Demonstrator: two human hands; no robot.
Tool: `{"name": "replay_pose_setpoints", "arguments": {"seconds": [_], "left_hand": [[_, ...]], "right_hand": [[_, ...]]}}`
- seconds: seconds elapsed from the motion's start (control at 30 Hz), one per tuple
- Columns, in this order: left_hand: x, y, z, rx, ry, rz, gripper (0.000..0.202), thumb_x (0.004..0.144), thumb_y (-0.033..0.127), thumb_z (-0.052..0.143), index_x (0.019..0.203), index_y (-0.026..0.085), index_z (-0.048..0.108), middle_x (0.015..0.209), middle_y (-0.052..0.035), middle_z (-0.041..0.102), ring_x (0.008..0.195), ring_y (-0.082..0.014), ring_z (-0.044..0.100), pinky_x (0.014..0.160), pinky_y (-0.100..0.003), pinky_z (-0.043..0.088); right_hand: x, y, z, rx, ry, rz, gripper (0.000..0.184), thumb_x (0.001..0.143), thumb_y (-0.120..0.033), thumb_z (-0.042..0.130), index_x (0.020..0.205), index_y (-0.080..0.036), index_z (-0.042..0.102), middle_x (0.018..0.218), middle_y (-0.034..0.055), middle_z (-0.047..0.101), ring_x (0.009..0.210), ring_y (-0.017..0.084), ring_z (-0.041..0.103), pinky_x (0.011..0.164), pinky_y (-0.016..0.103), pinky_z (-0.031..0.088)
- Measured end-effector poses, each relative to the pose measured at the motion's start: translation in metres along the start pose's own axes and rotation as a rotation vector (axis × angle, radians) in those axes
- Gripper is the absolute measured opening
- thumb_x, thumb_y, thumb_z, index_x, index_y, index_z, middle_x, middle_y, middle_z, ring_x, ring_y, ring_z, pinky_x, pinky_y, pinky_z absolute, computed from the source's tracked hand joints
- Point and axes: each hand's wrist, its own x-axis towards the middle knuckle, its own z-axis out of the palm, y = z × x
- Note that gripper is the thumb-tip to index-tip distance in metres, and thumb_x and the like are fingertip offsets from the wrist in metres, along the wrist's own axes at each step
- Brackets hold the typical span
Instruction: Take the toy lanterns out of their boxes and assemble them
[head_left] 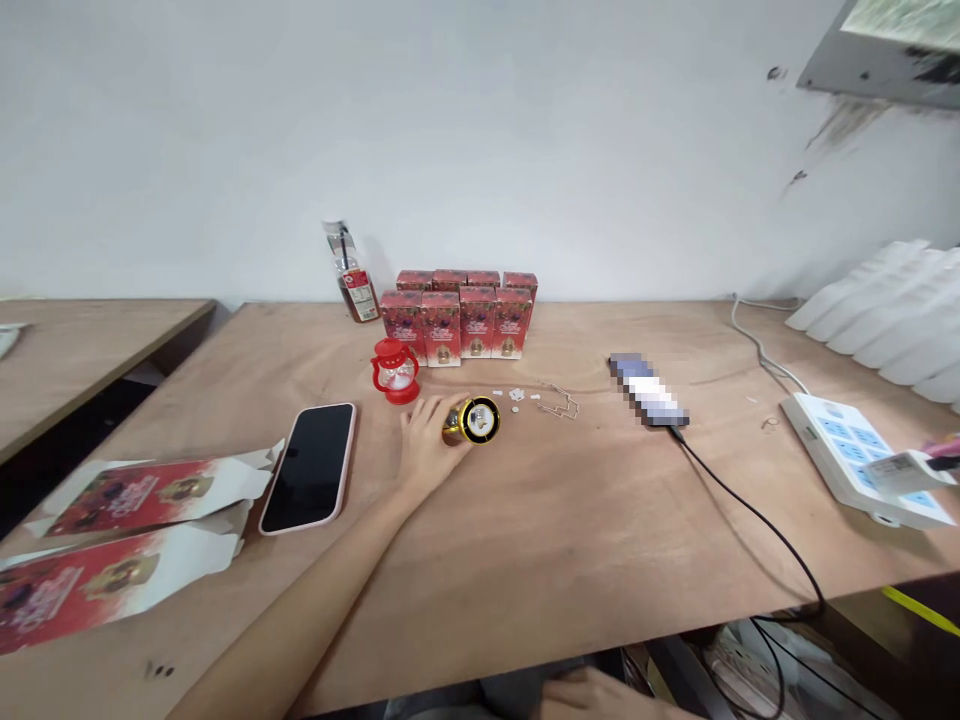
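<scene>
My left hand (429, 438) is wrapped round a small gold-coloured lantern (452, 420), tipped so that its round black base (481, 420) faces me. Just behind that hand a red mini lantern (396, 371) stands upright on the table. Small white pieces (516, 395) and thin bent wire handles (561, 403) lie to the right of the gold lantern. At the bottom edge, below the tabletop, part of my right hand (600, 695) shows near my lap; its fingers are mostly cut off.
Several red printed boxes (442, 330) stand in rows near the wall beside a bottle (356, 285). Flattened cartons (127, 575) and a phone (310, 468) lie left. Rightward are a second phone (646, 390) on a black cable, a power strip (862, 455) and white stacked pieces (892, 315).
</scene>
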Motion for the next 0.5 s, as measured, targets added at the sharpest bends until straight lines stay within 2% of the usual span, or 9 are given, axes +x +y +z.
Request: {"name": "replay_pose_setpoints", "arguments": {"seconds": [0.03, 0.1, 0.13, 0.17, 0.2, 0.23, 0.3, 0.37, 0.5], "left_hand": [[0.0, 0.0, 0.0, -0.013, -0.011, 0.02, 0.043, 0.072, 0.024, 0.065, 0.113, 0.025, 0.054, 0.107, -0.0031, 0.063, 0.097, -0.0219, 0.054, 0.075, -0.032, 0.031], [-0.001, 0.0, 0.0, -0.022, -0.026, 0.07, 0.043, 0.072, 0.023, 0.065, 0.113, 0.025, 0.054, 0.107, -0.0029, 0.064, 0.096, -0.0211, 0.054, 0.075, -0.032, 0.03], [-0.001, -0.001, 0.001, -0.021, -0.028, 0.096, 0.043, 0.072, 0.022, 0.065, 0.114, 0.025, 0.054, 0.107, -0.0028, 0.064, 0.096, -0.0209, 0.054, 0.075, -0.032, 0.03], [-0.001, -0.001, 0.001, -0.019, -0.031, 0.117, 0.043, 0.072, 0.022, 0.065, 0.114, 0.025, 0.054, 0.106, -0.0027, 0.064, 0.096, -0.0206, 0.054, 0.075, -0.032, 0.03], [-0.002, -0.001, 0.001, -0.019, -0.031, 0.13, 0.043, 0.073, 0.022, 0.065, 0.114, 0.025, 0.054, 0.106, -0.0026, 0.064, 0.096, -0.0204, 0.054, 0.075, -0.032, 0.03], [-0.002, -0.002, 0.002, -0.019, -0.028, 0.134, 0.042, 0.073, 0.023, 0.065, 0.114, 0.025, 0.055, 0.106, -0.0024, 0.064, 0.096, -0.0202, 0.054, 0.075, -0.032, 0.029], [-0.002, -0.002, 0.002, -0.022, -0.023, 0.128, 0.042, 0.073, 0.025, 0.066, 0.114, 0.025, 0.055, 0.106, -0.002, 0.064, 0.094, -0.0197, 0.054, 0.075, -0.032, 0.029], [-0.002, -0.001, 0.001, -0.025, -0.025, 0.119, 0.042, 0.073, 0.027, 0.066, 0.114, 0.025, 0.055, 0.107, -0.0023, 0.064, 0.094, -0.0197, 0.054, 0.075, -0.032, 0.029], [-0.002, 0.001, 0.0, -0.026, -0.051, 0.117, 0.039, 0.076, 0.028, 0.064, 0.114, 0.025, 0.055, 0.108, -0.0037, 0.064, 0.096, -0.0205, 0.054, 0.076, -0.033, 0.03]], "right_hand": [[0.013, 0.004, -0.023, 0.024, 0.119, -0.037, 0.013, 0.092, -0.022, 0.051, 0.085, -0.018, 0.061, 0.062, -0.0027, 0.062, 0.053, 0.008, 0.057, 0.053, 0.018, 0.046], [0.043, 0.019, -0.067, -0.07, 0.327, -0.041, 0.014, 0.093, -0.024, 0.049, 0.1, -0.02, 0.061, 0.078, 0.0029, 0.069, 0.069, 0.014, 0.063, 0.062, 0.025, 0.049], [0.059, 0.03, -0.086, -0.105, 0.448, 0.026, 0.015, 0.093, -0.023, 0.048, 0.099, -0.021, 0.061, 0.081, 0.0033, 0.069, 0.072, 0.014, 0.064, 0.062, 0.025, 0.05], [0.076, 0.043, -0.101, -0.109, 0.509, 0.136, 0.015, 0.094, -0.022, 0.048, 0.098, -0.022, 0.062, 0.084, 0.0035, 0.069, 0.073, 0.013, 0.063, 0.062, 0.024, 0.049], [0.092, 0.057, -0.112, -0.101, 0.602, 0.19, 0.011, 0.092, -0.022, 0.051, 0.093, -0.021, 0.062, 0.079, 0.0027, 0.067, 0.069, 0.013, 0.062, 0.059, 0.023, 0.049], [0.107, 0.07, -0.119, -0.103, 0.703, 0.186, 0.01, 0.09, -0.022, 0.054, 0.086, -0.02, 0.063, 0.074, 0.0023, 0.065, 0.066, 0.013, 0.061, 0.057, 0.023, 0.048], [0.129, 0.093, -0.122, -0.116, 0.725, 0.153, 0.011, 0.09, -0.02, 0.055, 0.082, -0.018, 0.062, 0.073, 0.0032, 0.064, 0.068, 0.013, 0.06, 0.061, 0.024, 0.049], [0.141, 0.107, -0.114, -0.147, 0.737, 0.11, 0.012, 0.089, -0.018, 0.054, 0.08, -0.017, 0.063, 0.074, 0.0042, 0.064, 0.069, 0.014, 0.06, 0.063, 0.026, 0.049], [0.147, 0.114, -0.095, -0.173, 0.812, 0.1, 0.011, 0.089, -0.016, 0.054, 0.082, -0.017, 0.063, 0.076, 0.0045, 0.062, 0.071, 0.014, 0.059, 0.064, 0.025, 0.05]]}}
